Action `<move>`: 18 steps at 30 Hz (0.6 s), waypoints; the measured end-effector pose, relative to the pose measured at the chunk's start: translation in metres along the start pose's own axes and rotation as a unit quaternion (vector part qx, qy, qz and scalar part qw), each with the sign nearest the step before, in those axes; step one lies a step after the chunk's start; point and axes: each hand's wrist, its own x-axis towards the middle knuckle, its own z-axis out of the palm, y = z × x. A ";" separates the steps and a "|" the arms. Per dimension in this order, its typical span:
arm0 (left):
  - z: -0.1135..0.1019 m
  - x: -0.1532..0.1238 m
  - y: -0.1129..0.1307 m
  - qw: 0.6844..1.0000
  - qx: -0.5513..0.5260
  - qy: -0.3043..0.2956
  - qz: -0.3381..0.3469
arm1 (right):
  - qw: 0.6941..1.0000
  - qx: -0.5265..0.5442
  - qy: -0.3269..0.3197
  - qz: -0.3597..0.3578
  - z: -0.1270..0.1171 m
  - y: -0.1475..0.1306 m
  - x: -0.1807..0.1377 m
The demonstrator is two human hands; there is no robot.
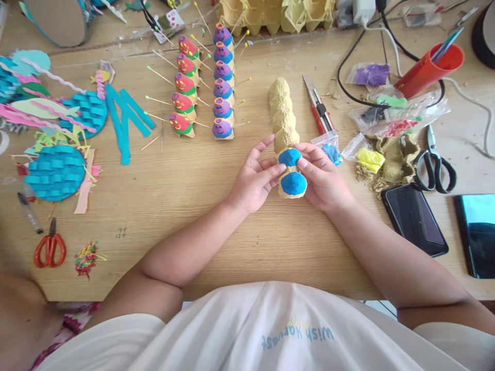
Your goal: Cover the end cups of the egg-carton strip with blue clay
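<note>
A beige egg-carton strip (284,116) of several bumps stretches away from me over the table. Blue clay (294,183) coats its two nearest bumps; the farther bumps are bare. My left hand (257,178) grips the strip from the left, thumb on the edge of the second blue bump. From the right, my right hand (323,175) holds the same strip, its thumb against that blue clay. A small bag of blue clay (332,153) lies just beyond my right hand.
Two finished caterpillars, one red and green (183,85), one purple and blue (223,85), stand at the back. A utility knife (320,108), black scissors (435,165), a phone (415,219) and a red cup (429,69) are rightward. Paper crafts (56,172) and red-handled scissors (50,249) lie left.
</note>
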 end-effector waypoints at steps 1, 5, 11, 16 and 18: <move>0.000 0.000 0.000 1.000 0.002 0.003 -0.001 | 1.000 -0.003 -0.001 0.000 0.000 0.000 0.000; 0.000 -0.001 0.002 1.000 0.006 0.004 -0.001 | 1.000 -0.002 -0.009 0.001 0.001 0.000 0.000; -0.003 -0.001 0.000 1.000 0.019 0.003 0.008 | 1.000 0.001 -0.013 -0.005 0.002 -0.001 -0.001; -0.003 0.000 -0.001 1.000 0.015 -0.009 0.013 | 1.000 0.003 -0.015 -0.010 0.001 -0.001 0.000; -0.003 0.000 0.000 1.000 0.015 -0.012 0.009 | 1.000 -0.006 -0.009 -0.008 0.001 -0.001 0.000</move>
